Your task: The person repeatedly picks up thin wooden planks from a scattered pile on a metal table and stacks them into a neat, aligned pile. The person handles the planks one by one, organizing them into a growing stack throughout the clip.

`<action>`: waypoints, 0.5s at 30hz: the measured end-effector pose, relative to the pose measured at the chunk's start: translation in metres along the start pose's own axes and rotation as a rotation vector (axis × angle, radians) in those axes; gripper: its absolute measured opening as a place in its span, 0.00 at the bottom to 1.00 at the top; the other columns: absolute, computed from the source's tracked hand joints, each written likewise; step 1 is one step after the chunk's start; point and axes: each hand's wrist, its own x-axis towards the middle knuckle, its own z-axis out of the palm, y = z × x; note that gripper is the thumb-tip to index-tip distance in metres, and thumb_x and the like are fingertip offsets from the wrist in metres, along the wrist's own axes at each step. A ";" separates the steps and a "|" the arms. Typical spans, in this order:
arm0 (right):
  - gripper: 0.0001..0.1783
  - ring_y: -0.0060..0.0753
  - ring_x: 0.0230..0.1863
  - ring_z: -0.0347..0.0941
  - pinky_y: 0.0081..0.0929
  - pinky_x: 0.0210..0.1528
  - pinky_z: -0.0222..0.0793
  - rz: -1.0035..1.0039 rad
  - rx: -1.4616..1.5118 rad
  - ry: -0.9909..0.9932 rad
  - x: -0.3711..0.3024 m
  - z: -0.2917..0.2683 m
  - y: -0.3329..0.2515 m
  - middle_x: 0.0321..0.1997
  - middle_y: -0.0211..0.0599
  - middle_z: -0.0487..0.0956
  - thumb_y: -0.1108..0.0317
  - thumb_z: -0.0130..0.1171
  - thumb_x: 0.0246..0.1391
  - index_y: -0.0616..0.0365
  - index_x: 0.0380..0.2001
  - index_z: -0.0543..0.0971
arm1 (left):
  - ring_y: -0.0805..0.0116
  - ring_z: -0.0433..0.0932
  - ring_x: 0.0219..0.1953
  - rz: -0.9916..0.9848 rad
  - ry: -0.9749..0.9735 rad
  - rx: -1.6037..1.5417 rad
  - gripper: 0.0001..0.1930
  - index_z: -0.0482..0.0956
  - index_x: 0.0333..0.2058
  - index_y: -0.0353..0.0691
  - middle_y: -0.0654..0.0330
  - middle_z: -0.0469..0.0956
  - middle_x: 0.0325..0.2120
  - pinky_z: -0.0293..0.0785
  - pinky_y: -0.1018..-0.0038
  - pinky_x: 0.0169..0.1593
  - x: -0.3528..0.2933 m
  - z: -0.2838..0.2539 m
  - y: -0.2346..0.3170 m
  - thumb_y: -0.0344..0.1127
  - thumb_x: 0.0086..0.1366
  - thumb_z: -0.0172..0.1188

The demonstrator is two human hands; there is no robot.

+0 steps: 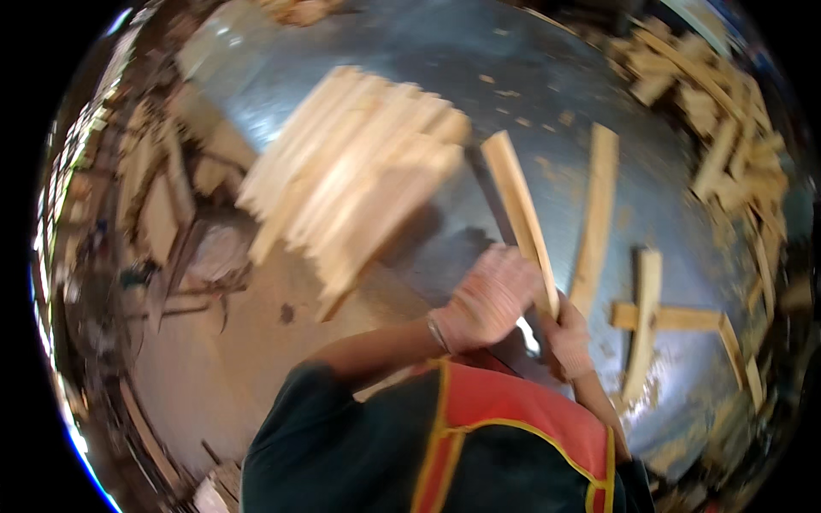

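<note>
A pale, slightly curved wooden slat (519, 201) stands out in front of me, its near end close to my body. My right hand (568, 340), in a light knitted glove, grips the near end of this slat. Against its left side, my left hand (494, 297), in a pinkish glove, is closed with the fingers partly smeared by motion. A second curved slat (599, 205) lies on the metal table just right of the held one. Left of my hands, a stack of similar wooden slats (359, 171) lies side by side at a slant.
The grey metal table (530, 51) has sawdust and small chips on it. To the right lie crossed wood pieces (643, 321). A heap of wood offcuts (727, 111) fills the far right. A brown board surface (214, 359) is at left, with more scrap (158, 205) beyond it.
</note>
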 end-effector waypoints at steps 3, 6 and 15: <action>0.29 0.52 0.56 0.83 0.42 0.61 0.78 -0.421 -0.410 -0.116 -0.001 0.004 -0.020 0.52 0.49 0.86 0.71 0.69 0.54 0.54 0.61 0.80 | 0.56 0.80 0.51 0.188 0.278 0.332 0.09 0.79 0.43 0.44 0.59 0.80 0.41 0.74 0.53 0.60 -0.020 -0.006 -0.021 0.38 0.72 0.53; 0.32 0.54 0.65 0.76 0.48 0.69 0.70 -0.652 -0.503 0.072 0.014 0.013 -0.042 0.60 0.50 0.82 0.70 0.72 0.51 0.55 0.62 0.79 | 0.59 0.83 0.40 -0.163 -0.462 0.164 0.10 0.78 0.42 0.44 0.60 0.80 0.34 0.78 0.50 0.48 -0.049 -0.037 -0.056 0.40 0.77 0.49; 0.58 0.64 0.75 0.61 0.52 0.76 0.58 0.136 -0.825 0.342 0.031 -0.016 0.062 0.76 0.58 0.65 0.40 0.73 0.47 0.52 0.76 0.62 | 0.50 0.78 0.62 -0.954 -0.097 0.128 0.34 0.69 0.73 0.50 0.52 0.78 0.62 0.75 0.58 0.63 -0.116 -0.027 -0.217 0.44 0.71 0.65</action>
